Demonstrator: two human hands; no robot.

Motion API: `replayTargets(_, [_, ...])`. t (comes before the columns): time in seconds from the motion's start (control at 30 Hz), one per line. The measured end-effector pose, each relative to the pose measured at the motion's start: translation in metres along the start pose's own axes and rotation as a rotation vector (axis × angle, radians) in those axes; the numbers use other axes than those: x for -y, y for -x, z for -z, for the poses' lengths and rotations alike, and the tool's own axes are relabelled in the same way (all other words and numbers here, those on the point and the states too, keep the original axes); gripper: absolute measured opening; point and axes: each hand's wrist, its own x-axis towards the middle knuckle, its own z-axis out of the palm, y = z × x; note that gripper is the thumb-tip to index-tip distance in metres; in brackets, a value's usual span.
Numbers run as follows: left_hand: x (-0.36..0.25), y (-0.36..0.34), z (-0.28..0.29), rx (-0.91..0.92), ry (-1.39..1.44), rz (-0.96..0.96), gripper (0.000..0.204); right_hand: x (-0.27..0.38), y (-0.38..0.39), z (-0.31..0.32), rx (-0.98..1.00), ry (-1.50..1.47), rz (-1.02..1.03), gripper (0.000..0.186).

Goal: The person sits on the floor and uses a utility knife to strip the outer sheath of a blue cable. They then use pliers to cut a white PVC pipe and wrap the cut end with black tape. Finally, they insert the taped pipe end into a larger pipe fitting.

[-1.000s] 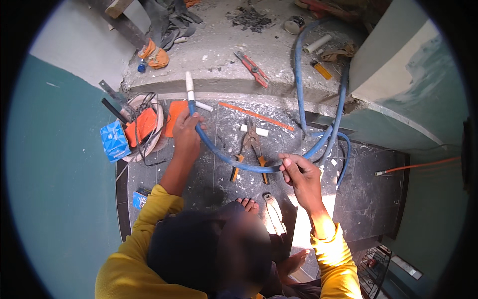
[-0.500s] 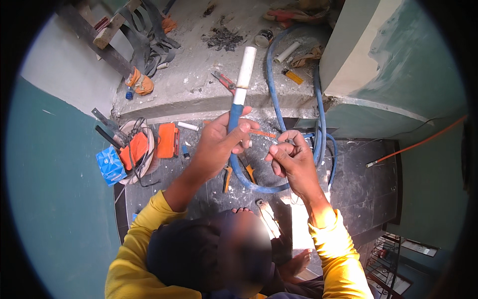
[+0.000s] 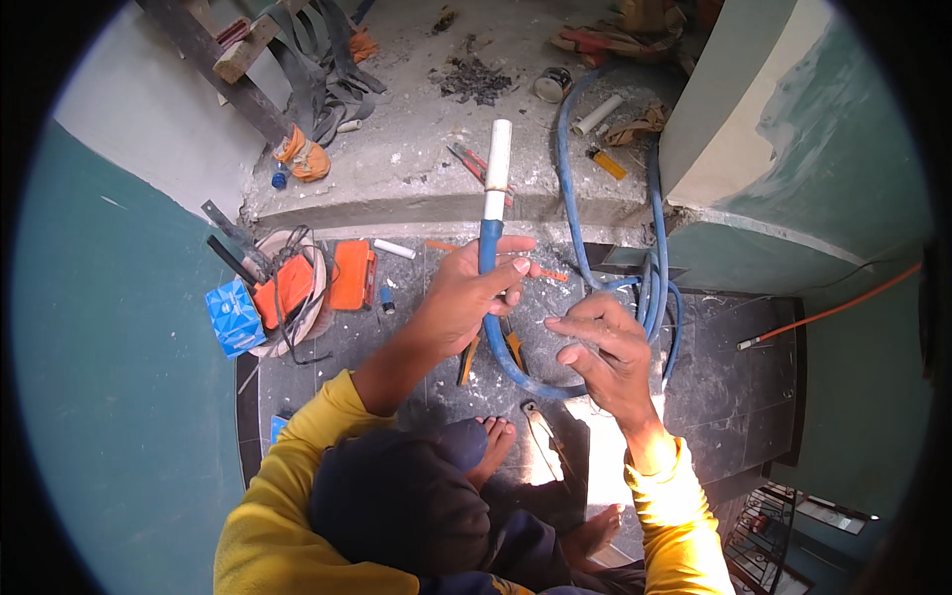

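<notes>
Left hand (image 3: 474,296) clenched round flexible blue hose (image 3: 488,260) just below its white rigid tube end piece (image 3: 496,169), thumb across the front; hose end raised upright at centre of frame. One second back: same end lying low on the dark tiled floor (image 3: 397,347), hand pressed down over it. Half a second back: already lifted and tilted right. Now near vertical, white tip reaching over the grey concrete step (image 3: 397,169) in the upper middle.

Right hand (image 3: 607,352) at centre right, fingers curled and half open, close to the hose loop; contact with hose not resolvable, grip cannot be told. Earlier pinched nearer the left hand; since drifted lower right.

Judgement: end fitting brought up for close handling.

Hose runs down from grip, loops right, climbs to upper right. Orange-handled pliers (image 3: 514,345) under the hands; orange tool bag (image 3: 288,293) at left.
</notes>
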Motion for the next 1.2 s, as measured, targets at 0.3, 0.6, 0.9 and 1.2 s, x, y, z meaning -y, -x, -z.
replayTargets(0.3, [0.014,-0.003,-0.005,-0.027,-0.027,0.059,0.033,0.000,-0.005,0.000,-0.334,-0.187,0.026,0.041])
replayTargets(0.6, [0.014,-0.001,0.001,0.139,0.239,0.053,0.061,-0.011,-0.011,0.021,-0.454,-0.784,-0.085,0.054])
replayTargets(0.9, [0.015,0.000,-0.004,0.244,0.174,0.082,0.063,-0.027,0.005,0.034,-0.491,-0.120,-0.219,0.039])
replayTargets(1.2, [0.017,0.000,-0.016,0.295,0.127,0.125,0.050,-0.025,0.006,0.011,-0.495,-0.375,-0.069,0.026])
